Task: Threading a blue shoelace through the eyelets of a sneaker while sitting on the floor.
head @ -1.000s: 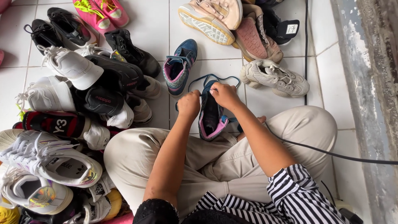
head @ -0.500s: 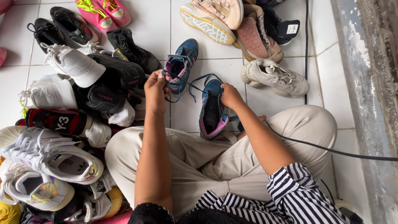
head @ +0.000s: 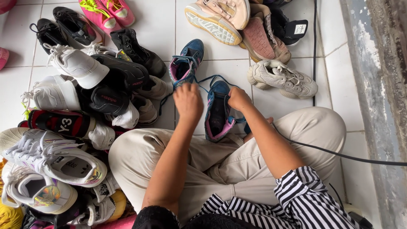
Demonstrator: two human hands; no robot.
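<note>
I sit cross-legged on a white tiled floor. A blue high-top shoe with pink lining [head: 217, 114] lies between my knees, toe pointing away. Its mate [head: 185, 63] stands just beyond it on the tiles. My left hand [head: 188, 101] is curled shut at the heel of the far shoe, seemingly pinching a blue lace [head: 212, 78] that loops across to the near shoe. My right hand [head: 238, 98] grips the near shoe's upper edge by the lace holes.
A heap of black, white and red sneakers [head: 85, 85] fills the left side. Pink shoes [head: 108, 10] lie at top left, beige and tan shoes [head: 282, 78] at top right. A black cable [head: 339, 154] crosses my right knee. A grey wall [head: 381, 85] runs along the right.
Both hands were on the near blue shoe, then my left hand reached out to the far blue shoe. It has now drawn back to the right, closer to the near shoe.
</note>
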